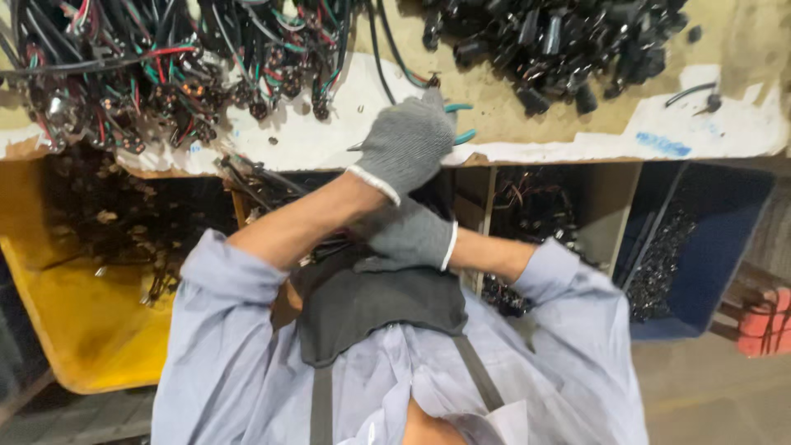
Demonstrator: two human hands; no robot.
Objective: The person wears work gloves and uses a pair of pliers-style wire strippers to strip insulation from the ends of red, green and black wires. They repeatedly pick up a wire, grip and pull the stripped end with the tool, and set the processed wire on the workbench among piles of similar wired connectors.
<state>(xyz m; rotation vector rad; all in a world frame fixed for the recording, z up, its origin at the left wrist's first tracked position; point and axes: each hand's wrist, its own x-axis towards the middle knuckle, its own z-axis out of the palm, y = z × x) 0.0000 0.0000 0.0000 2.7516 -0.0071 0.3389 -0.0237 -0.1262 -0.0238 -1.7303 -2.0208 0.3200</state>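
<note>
Left hand (405, 142) in grey glove, raised over desk (527, 124) edge, fist closed on teal-handled pliers (458, 122); handles poked out past knuckles. Right hand (408, 235) in grey glove, lower, crossed beneath left forearm, fingers curled; contents hidden, could not tell. Two gloved hands, one pair of pliers. Left of raised hand: tangle of cables (165, 66) on desk. Right of it: heap of black plugs (560, 37). Below desk: one yellow bin (91, 330) at left, one blue bin (709, 247) at right.
</note>
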